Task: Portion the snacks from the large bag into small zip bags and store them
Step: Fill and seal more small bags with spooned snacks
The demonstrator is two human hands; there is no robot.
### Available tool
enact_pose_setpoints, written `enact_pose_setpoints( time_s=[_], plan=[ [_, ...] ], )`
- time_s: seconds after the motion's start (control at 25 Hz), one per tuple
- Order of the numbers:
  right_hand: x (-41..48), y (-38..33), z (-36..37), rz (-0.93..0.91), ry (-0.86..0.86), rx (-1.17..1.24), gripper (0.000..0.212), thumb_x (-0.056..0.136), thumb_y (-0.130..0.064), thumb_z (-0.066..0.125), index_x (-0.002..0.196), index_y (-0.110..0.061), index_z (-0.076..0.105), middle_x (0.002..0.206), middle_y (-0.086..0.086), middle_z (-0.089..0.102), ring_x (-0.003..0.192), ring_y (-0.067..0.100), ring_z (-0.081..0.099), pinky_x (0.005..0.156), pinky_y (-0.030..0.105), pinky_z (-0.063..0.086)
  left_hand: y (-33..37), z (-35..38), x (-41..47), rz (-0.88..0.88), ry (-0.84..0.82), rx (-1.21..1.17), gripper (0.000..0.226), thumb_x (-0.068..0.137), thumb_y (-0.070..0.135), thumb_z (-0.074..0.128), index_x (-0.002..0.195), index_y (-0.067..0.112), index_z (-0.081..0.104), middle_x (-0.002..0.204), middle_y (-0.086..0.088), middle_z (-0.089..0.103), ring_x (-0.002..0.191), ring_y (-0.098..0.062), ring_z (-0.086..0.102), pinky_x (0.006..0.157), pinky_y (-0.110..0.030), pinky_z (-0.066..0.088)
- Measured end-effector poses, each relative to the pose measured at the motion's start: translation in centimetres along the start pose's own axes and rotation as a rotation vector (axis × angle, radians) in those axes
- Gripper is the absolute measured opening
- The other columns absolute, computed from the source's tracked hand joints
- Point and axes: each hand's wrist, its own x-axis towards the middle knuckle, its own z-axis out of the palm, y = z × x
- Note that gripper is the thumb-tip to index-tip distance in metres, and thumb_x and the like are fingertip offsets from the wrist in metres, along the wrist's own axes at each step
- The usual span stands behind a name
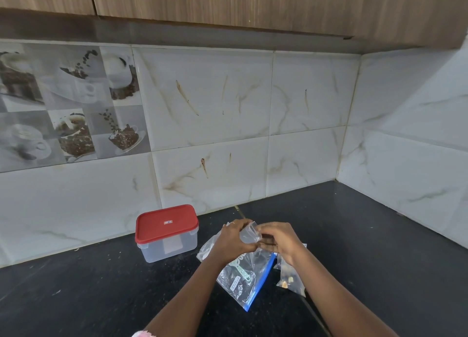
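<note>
Both forearms are bare to the bottom edge of the view. The left hand (234, 240) wears a thin ring on one finger. A pink-and-white sleeve edge (141, 333) shows at the left elbow.

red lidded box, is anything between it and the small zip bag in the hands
The counter between the small zip bag and the box looks bare, but the red lid is on, so it blocks putting bags in.
</note>
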Motion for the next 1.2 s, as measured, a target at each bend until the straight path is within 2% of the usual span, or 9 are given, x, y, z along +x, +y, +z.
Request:
enact_pose_setpoints(
  time_s=[0.08, 0.24, 0.44, 0.64, 0.8, 0.88, 1.0, 1.12, 1.2],
  plan=[
    [0.4, 1.2, -0.9, 0.038, 0.141, 0.006, 0.007, 0.083, 0.0, 0.06, 0.08, 0.0, 0.066, 0.069, 0.013, 0.063, 0.062, 0.021, 0.06, 0.058, 0.029, 0.056, -0.4, -0.1, 0.0, -0.053, 0.087, 0.0, 0.06, 0.071, 0.035, 0.076, 0.125, 0.021, 0.054, 0.125, 0.003, 0.058, 0.112, -0.013, 0.053, 0.105, -0.04, 0.04],
    [0.6, 5.2, -1.1, 0.168, 0.238, -0.412, 0.019, 0.077, 0.01, 0.049, 0.065, -0.005, 0.048, 0.056, 0.011, 0.048, 0.041, 0.016, 0.046, 0.044, 0.024, 0.042, -1.2, 0.0, -0.7, -0.127, 0.108, 0.033, 0.055, 0.077, 0.039, 0.072, 0.126, 0.024, 0.052, 0.131, 0.003, 0.055, 0.119, -0.016, 0.051, 0.11, -0.043, 0.035],
    [1.1, 8.4, 0.6, 0.254, 0.178, -0.67, 0.013, 0.081, 0.002, 0.058, 0.077, -0.008, 0.05, 0.065, 0.008, 0.056, 0.046, 0.015, 0.052, 0.042, 0.022, 0.046, -1.9, 0.6, -1.8, -0.175, 0.092, 0.048, 0.056, 0.081, 0.046, 0.067, 0.131, 0.028, 0.05, 0.136, 0.004, 0.054, 0.122, -0.016, 0.051, 0.101, -0.027, 0.039],
    [1.3, 8.8, 1.1, 0.494, 0.237, -0.086, 0.012, 0.09, 0.001, 0.049, 0.081, 0.001, 0.056, 0.063, 0.01, 0.049, 0.052, 0.016, 0.045, 0.048, 0.025, 0.044, -1.9, 1.4, -3.2, -0.23, 0.039, -0.021, 0.054, 0.086, 0.036, 0.06, 0.133, 0.022, 0.039, 0.124, 0.0, 0.058, 0.093, -0.007, 0.055, 0.081, -0.02, 0.042],
    [0.7, 7.9, 1.5, 0.489, 0.199, 0.086, 0.022, 0.088, 0.001, 0.053, 0.066, -0.002, 0.054, 0.058, 0.007, 0.047, 0.05, 0.014, 0.04, 0.05, 0.024, 0.039, -2.4, 2.4, -4.3, -0.277, 0.011, -0.065, 0.062, 0.075, 0.038, 0.07, 0.128, 0.019, 0.043, 0.109, 0.008, 0.059, 0.094, -0.006, 0.057, 0.086, -0.023, 0.049],
    [0.5, 7.0, 2.0, 0.37, 0.178, 0.123, 0.019, 0.086, 0.007, 0.046, 0.072, -0.001, 0.057, 0.063, 0.011, 0.054, 0.053, 0.018, 0.049, 0.05, 0.026, 0.044, -2.4, 2.6, -4.5, -0.266, -0.051, -0.021, 0.075, 0.066, 0.049, 0.073, 0.129, 0.02, 0.044, 0.117, 0.006, 0.057, 0.102, -0.009, 0.055, 0.092, -0.025, 0.047],
    [0.8, 6.3, 2.5, 0.212, 0.08, 0.142, 0.034, 0.085, 0.011, 0.032, 0.093, 0.004, 0.063, 0.077, 0.015, 0.06, 0.066, 0.024, 0.057, 0.057, 0.031, 0.05, -1.9, 2.6, -4.4, -0.222, -0.081, 0.098, 0.085, 0.066, 0.052, 0.072, 0.136, 0.018, 0.038, 0.133, 0.002, 0.05, 0.12, -0.016, 0.048, 0.104, -0.03, 0.039],
    [0.8, 5.8, 2.5, 0.08, -0.014, -0.168, 0.038, 0.093, -0.007, 0.043, 0.128, -0.013, 0.055, 0.109, 0.012, 0.065, 0.091, 0.024, 0.065, 0.067, 0.029, 0.057, -1.4, 2.2, -3.9, -0.156, -0.024, 0.144, 0.075, 0.073, 0.039, 0.072, 0.136, 0.016, 0.038, 0.132, 0.0, 0.051, 0.121, -0.018, 0.048, 0.1, -0.027, 0.037],
    [1.0, 5.5, 2.3, 0.027, -0.028, -0.438, 0.056, 0.089, -0.021, 0.055, 0.142, -0.027, 0.038, 0.118, 0.011, 0.061, 0.097, 0.025, 0.066, 0.071, 0.03, 0.059, -1.0, 2.0, -4.0, -0.135, -0.043, 0.137, 0.072, 0.072, 0.036, 0.072, 0.134, 0.019, 0.038, 0.127, 0.0, 0.055, 0.115, -0.016, 0.053, 0.096, -0.025, 0.041]
  ],
)
